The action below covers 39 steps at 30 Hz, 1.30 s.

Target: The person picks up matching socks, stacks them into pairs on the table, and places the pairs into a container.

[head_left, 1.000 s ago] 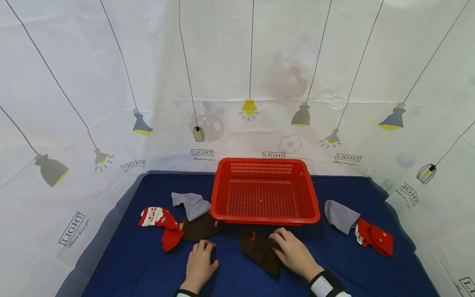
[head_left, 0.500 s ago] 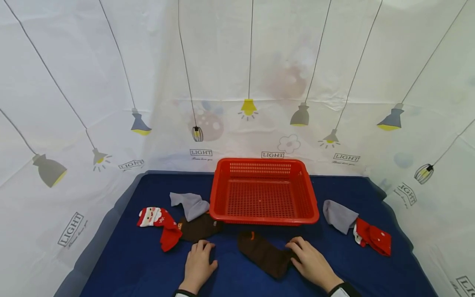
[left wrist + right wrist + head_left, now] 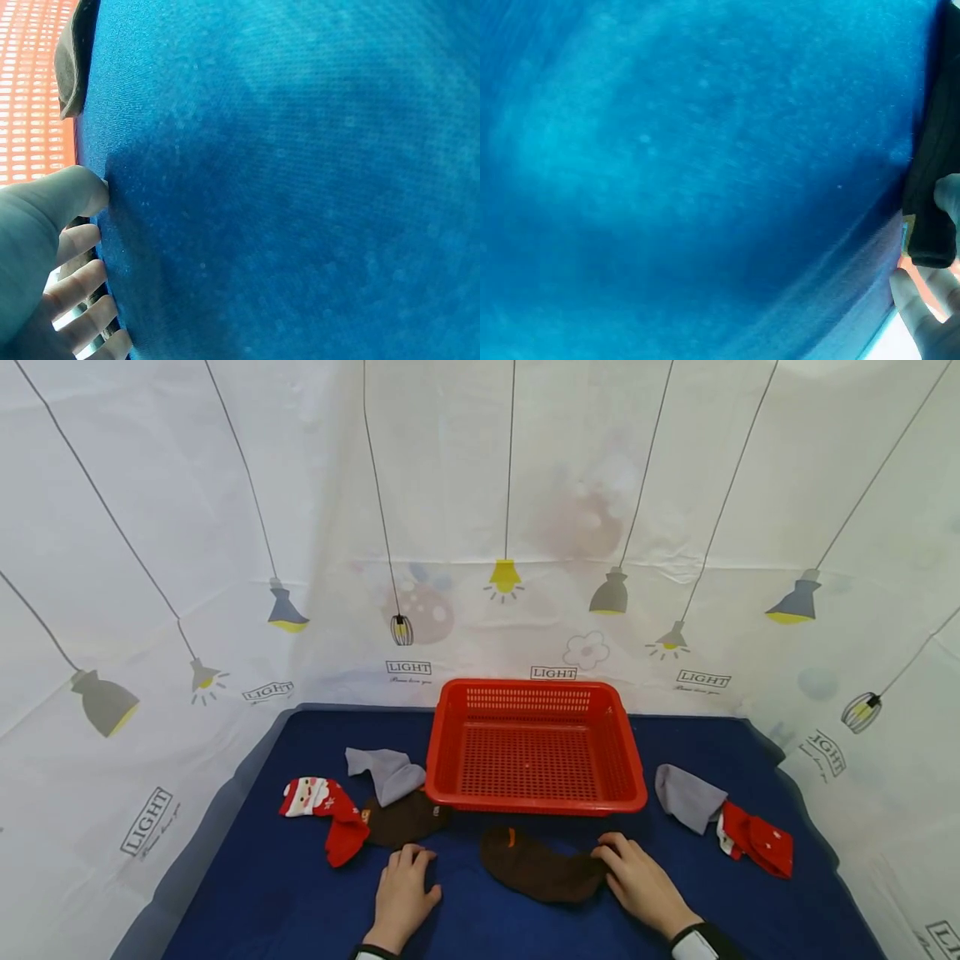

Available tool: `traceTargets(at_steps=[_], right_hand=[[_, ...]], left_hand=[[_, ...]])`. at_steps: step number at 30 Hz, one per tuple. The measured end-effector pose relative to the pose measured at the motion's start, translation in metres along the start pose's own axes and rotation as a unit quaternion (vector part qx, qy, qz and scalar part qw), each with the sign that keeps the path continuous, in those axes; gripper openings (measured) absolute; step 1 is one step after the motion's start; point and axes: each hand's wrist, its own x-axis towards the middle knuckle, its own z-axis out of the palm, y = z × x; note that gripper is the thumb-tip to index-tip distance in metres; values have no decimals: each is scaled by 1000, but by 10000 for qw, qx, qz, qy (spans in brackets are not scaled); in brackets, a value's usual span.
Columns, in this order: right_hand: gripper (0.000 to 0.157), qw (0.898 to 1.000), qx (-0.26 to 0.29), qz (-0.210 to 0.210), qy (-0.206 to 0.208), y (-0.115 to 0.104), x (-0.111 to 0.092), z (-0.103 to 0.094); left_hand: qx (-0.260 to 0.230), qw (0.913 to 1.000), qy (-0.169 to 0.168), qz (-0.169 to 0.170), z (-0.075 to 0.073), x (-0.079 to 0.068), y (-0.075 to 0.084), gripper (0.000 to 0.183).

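A dark brown sock (image 3: 543,867) with an orange mark lies stretched sideways on the blue cloth, in front of the red basket. My right hand (image 3: 640,881) pinches its right end. In the right wrist view the thumb (image 3: 949,196) lies over the sock's end (image 3: 930,236), with other fingers beyond it. My left hand (image 3: 402,893) rests on the cloth with relaxed fingers and holds nothing. Just beyond its fingertips is another brown sock (image 3: 405,822), partly covered by a grey sock (image 3: 387,775). A red sock with a Santa print (image 3: 330,814) lies beside them.
The red plastic basket (image 3: 536,804) stands at the back middle of the cloth-covered table (image 3: 300,902). To its right lie another grey sock (image 3: 688,797) and another red sock (image 3: 761,841), touching each other. A white printed curtain (image 3: 480,485) surrounds the table.
My right hand has moved to the right with the brown sock's end, and the sock has gone from slanted and bunched to straighter and longer. The left hand stays put.
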Motion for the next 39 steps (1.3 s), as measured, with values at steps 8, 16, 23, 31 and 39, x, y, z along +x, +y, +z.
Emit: traceTargets(at_steps=[8,16,23,31,39], right_hand=[[53,9981,121,308,-512,2,-12,-3],[49,9926,414,589,-983,1,-23,-14],[33,9910,304,991,-852,-3,-20,-18],[43,9871,345,1028,-1180,-1,-18,-13],[43,9878,211,1046,-1139,-3,-17,-8]], left_hand=[[155,9998,31,118,-3,1,1,39],[314,9988,99,364,-4,4,15,37],[95,9942,351,1011,3,17,39,35],[291,9797,707,1854,15,31,60,33],[413,9734,595,2173,25,33,68,33]])
